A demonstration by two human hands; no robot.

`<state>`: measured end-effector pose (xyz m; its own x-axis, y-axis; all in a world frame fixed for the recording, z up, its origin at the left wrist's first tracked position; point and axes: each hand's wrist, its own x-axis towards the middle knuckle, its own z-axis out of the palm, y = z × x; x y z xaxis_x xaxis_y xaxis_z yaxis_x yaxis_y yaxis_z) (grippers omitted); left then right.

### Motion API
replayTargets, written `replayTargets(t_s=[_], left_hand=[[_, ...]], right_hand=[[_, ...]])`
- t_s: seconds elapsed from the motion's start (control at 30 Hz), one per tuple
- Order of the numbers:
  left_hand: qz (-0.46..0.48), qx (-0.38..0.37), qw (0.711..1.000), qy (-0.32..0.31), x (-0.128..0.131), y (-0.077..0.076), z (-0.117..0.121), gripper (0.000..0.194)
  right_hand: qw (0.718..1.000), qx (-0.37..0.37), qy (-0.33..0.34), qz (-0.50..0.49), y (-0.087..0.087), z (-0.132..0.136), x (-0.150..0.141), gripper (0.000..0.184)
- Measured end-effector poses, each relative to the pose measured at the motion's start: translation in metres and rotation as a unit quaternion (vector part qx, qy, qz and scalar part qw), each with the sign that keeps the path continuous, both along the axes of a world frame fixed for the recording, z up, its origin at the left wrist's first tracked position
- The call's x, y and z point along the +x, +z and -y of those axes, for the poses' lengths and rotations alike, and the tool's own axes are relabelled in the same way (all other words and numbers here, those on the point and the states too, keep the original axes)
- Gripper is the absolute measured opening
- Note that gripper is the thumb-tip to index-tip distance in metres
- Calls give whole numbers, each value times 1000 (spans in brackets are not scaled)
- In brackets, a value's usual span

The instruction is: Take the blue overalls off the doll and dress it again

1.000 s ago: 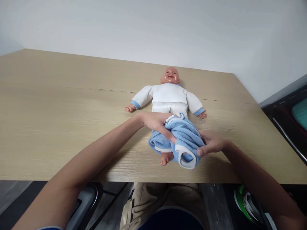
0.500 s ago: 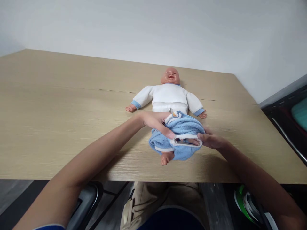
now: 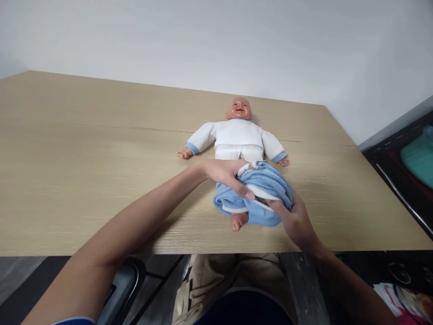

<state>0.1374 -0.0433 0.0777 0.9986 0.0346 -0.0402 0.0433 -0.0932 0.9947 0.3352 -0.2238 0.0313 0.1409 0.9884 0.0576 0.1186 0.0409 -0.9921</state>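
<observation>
A baby doll (image 3: 238,132) in a white top with blue cuffs lies on its back, head away from me. Bunched around its lower legs are blue terry pants (image 3: 270,180) with white trim. One bare foot (image 3: 239,221) pokes out of the left leg opening; the other foot is hidden. My left hand (image 3: 226,176) grips the bunched cloth, its thumb on the trim of the right opening and its other fingers out of sight inside. My right hand (image 3: 294,219) holds the cloth from the right, thumb reaching into that same opening.
The doll lies on a light wooden table (image 3: 101,180), whose front edge runs just before my lap. A pale wall (image 3: 169,45) rises behind. At the right stands a dark case or rack (image 3: 399,180) with teal cloth in it. A chair (image 3: 125,284) is below left.
My right hand has come nearer and turned, its thumb moving from the opening's right rim into the opening. The pants have shifted slightly right and the opening looks narrower.
</observation>
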Motion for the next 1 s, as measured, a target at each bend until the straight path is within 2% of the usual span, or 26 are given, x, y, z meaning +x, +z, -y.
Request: replayTargets(t_s=[0.13, 0.2, 0.27, 0.33, 0.47, 0.6, 0.7, 0.8, 0.87, 1.0], left_hand=[[-23, 42, 999, -12, 5, 1, 13, 35], [-43, 117, 992, 20, 6, 2, 19, 37], [-89, 232, 967, 63, 7, 5, 26, 43], [-152, 333, 927, 82, 9, 11, 33, 45], [-221, 432, 870, 83, 12, 21, 47, 48], [-245, 470, 843, 96, 14, 22, 58, 51], [-268, 482, 828, 98, 16, 23, 64, 55], [-301, 486, 815, 94, 19, 26, 69, 61], [-309, 478, 818, 84, 19, 27, 70, 64], [-275, 430, 855, 93, 13, 20, 61, 63]], right_hand=[[998, -47, -29, 1, -15, 35, -29, 36], [997, -63, -34, 10, -22, 46, -37, 32], [996, -60, -52, 32, -28, 50, -39, 31], [993, -49, -89, 62, -33, 52, -35, 34], [976, -37, -162, 143, -41, 55, -20, 34], [953, -4, -184, 240, -47, 59, -13, 15], [950, 28, -176, 258, -50, 60, -13, 19], [963, 25, -155, 217, -52, 60, -13, 35], [977, -1, -130, 169, -54, 59, -12, 37], [992, -78, -86, 43, -55, 53, -10, 35]])
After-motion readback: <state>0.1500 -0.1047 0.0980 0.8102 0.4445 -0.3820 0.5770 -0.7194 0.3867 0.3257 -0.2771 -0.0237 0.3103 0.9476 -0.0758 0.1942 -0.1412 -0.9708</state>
